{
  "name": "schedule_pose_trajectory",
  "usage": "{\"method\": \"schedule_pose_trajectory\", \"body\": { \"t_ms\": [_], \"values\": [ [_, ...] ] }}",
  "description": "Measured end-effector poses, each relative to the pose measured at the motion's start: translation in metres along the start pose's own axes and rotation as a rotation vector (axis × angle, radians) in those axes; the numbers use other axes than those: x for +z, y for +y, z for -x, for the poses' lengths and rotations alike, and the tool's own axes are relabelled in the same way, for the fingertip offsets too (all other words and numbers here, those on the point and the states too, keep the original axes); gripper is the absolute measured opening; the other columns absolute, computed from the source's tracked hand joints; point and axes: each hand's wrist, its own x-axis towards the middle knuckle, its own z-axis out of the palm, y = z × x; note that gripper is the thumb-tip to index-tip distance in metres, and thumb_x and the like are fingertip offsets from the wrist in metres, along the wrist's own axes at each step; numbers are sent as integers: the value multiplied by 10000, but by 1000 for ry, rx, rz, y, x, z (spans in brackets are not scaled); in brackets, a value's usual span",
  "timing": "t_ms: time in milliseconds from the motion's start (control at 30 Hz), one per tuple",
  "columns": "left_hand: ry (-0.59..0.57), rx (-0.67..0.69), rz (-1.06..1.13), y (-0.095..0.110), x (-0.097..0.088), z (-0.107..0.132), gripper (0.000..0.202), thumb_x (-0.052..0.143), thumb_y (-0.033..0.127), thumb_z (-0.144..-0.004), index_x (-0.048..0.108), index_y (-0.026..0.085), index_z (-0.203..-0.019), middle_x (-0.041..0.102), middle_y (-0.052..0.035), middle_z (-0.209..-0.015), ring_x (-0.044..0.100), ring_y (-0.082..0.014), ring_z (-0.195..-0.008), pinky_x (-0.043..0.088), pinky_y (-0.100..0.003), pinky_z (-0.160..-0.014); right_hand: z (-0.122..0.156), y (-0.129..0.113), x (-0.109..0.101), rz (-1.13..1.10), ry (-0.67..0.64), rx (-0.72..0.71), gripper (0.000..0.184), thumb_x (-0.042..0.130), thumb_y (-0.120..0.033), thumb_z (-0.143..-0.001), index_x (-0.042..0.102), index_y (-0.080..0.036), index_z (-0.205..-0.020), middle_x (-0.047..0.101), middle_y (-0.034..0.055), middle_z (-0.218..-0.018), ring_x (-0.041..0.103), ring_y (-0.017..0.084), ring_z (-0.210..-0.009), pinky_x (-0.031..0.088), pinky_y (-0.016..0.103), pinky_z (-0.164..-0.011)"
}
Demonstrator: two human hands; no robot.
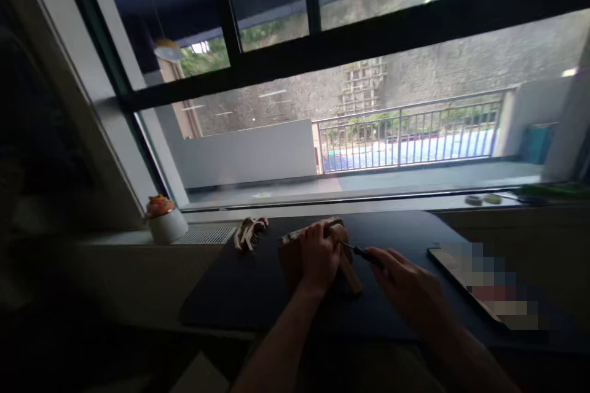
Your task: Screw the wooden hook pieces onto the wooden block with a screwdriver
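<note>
Over the dark tabletop (pixel 225 301), my left hand (pixel 320 252) is closed on a brown, box-like block (pixel 289 258), its fingers over the top near the right end. A flat wooden strip (pixel 351 276) slants down from the block's right side toward me. My right hand (pixel 405 285) grips a tool (pixel 366 255) with a dark handle and a thin metal shaft; whether it is a screwdriver or a narrow blade is too dim to tell. The metal end points left and meets the work beside my left fingers. My left hand hides part of the block.
Several pale, curved pieces (pixel 250 233) lie at the table's back left. A tablet-like slab (pixel 465 282), its screen blurred out, rests at the right. On the sill stand a white pot (pixel 166 225) with orange contents and small round items (pixel 474 200). A large window rises behind.
</note>
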Motion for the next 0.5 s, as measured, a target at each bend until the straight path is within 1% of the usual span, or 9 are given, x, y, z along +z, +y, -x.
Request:
{"method": "schedule_pose_trajectory", "body": {
  "t_ms": [133,233,300,367,500],
  "values": [
    [13,-4,3,0,0,1,247,619,209,-823,613,220,-1070,534,-73,-1218,471,-283,-1121,349,-476,-973,-2,-2,-4,-10,1,15,273,440,-312,-920,567,-301,-1162,698,-34,-1029,679,159,-738,451,255,-555],
    [26,-3,10,0,-1,1,175,623,194,-818,633,224,-990,531,-64,-1221,475,-276,-1116,344,-475,-980,-4,-5,-7,-11,-4,34,263,437,-361,-924,600,-268,-1109,723,-19,-838,679,173,-669,442,265,-541],
    [27,0,20,1,-2,0,143,635,196,-811,639,227,-950,529,-58,-1223,476,-272,-1114,342,-475,-981,-5,-7,-9,-13,-10,41,271,423,-388,-930,611,-262,-1079,719,-20,-773,681,181,-659,435,271,-530],
    [27,0,28,1,-3,0,149,645,202,-806,640,230,-952,528,-57,-1223,475,-271,-1113,343,-474,-981,-6,-8,-10,-15,-11,45,271,420,-395,-930,613,-263,-1066,719,-23,-768,685,186,-666,433,275,-526],
    [34,-2,32,1,-2,0,176,655,203,-798,641,228,-972,528,-62,-1218,471,-272,-1112,342,-470,-981,-5,-11,-11,-21,-7,46,241,463,-358,-910,603,-273,-1087,722,-28,-828,687,177,-697,446,268,-538]
  ]
}}
